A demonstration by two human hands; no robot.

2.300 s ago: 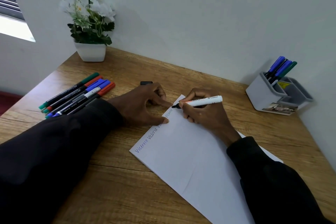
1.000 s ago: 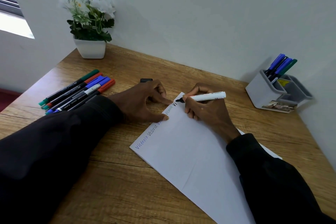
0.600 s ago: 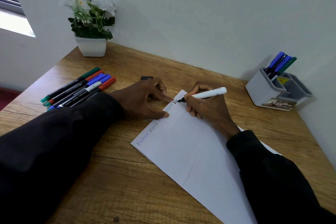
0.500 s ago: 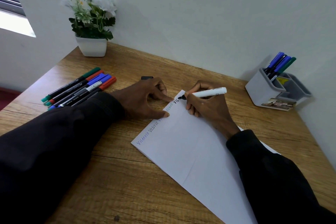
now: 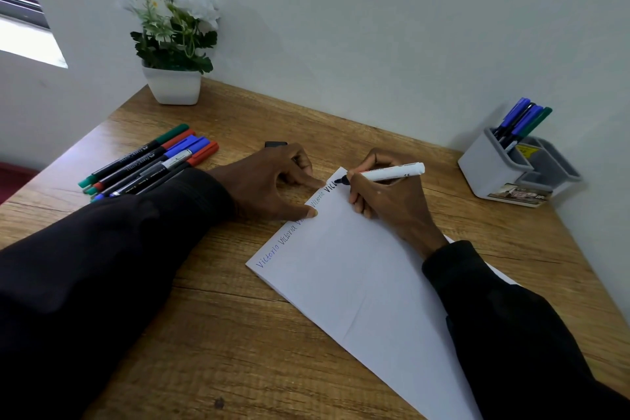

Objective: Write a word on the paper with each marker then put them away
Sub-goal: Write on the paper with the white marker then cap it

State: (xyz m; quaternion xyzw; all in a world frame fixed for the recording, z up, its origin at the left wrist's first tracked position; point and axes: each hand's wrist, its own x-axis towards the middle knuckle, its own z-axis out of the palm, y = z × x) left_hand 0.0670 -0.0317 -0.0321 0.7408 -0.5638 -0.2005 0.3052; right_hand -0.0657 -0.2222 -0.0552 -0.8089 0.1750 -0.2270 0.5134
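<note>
A white sheet of paper [image 5: 358, 276] lies slanted on the wooden desk [image 5: 238, 344]. The word "Victoria" runs several times along its top edge in different colours. My right hand [image 5: 388, 201] grips a white-bodied black marker [image 5: 388, 173], tip on the paper's far corner beside fresh black letters. My left hand [image 5: 269, 184] presses thumb and forefinger on the paper's top edge, empty. Several capped markers [image 5: 150, 164] lie in a row at the left. A grey pen holder [image 5: 494, 170] at the right holds several more markers [image 5: 521, 123].
A white pot of artificial flowers [image 5: 174, 44] stands at the desk's back left corner against the wall. A small black cap [image 5: 275, 144] lies behind my left hand. The wall closes off the desk at the back and right.
My right hand has worked the marker along the top edge toward the far corner, and black letters "Vic" have appeared after the green word. My left hand has stayed pressed on the paper.
</note>
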